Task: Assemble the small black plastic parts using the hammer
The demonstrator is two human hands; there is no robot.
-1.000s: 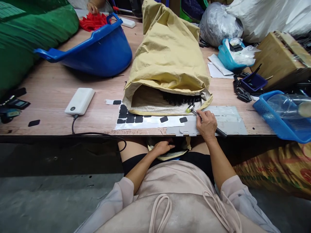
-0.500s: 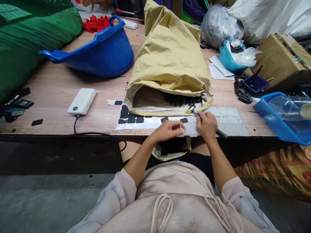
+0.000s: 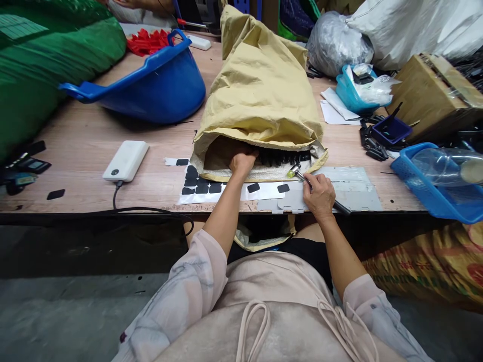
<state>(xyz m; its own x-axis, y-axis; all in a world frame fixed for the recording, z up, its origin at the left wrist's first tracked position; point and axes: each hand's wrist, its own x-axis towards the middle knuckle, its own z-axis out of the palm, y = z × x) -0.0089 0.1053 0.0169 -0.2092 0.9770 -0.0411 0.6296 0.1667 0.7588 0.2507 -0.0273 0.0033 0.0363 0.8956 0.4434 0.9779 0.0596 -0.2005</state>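
Observation:
My left hand (image 3: 243, 162) reaches into the mouth of a yellow woven sack (image 3: 264, 95), beside a heap of black pieces (image 3: 281, 157); its fingers are mostly hidden in the shadow there. My right hand (image 3: 319, 196) is closed round the handle of a small hammer (image 3: 295, 171), whose yellow-green tipped head rests by the sack's lower lip. Below the sack lies a white sheet (image 3: 234, 193) with black rounded stickers (image 3: 203, 187) on it. A grey flat board (image 3: 354, 188) lies under my right hand.
At the left stand a big blue basin (image 3: 151, 95) and a white power bank (image 3: 126, 160) with a black cable. To the right are a blue basket (image 3: 433, 176), a small purple tray (image 3: 392, 129) and a cardboard box (image 3: 437, 100). Another person's arm (image 3: 154, 6) shows at the back.
My left hand has moved forward from the table's front edge into the sack's mouth. My right hand keeps the hammer in about the same place.

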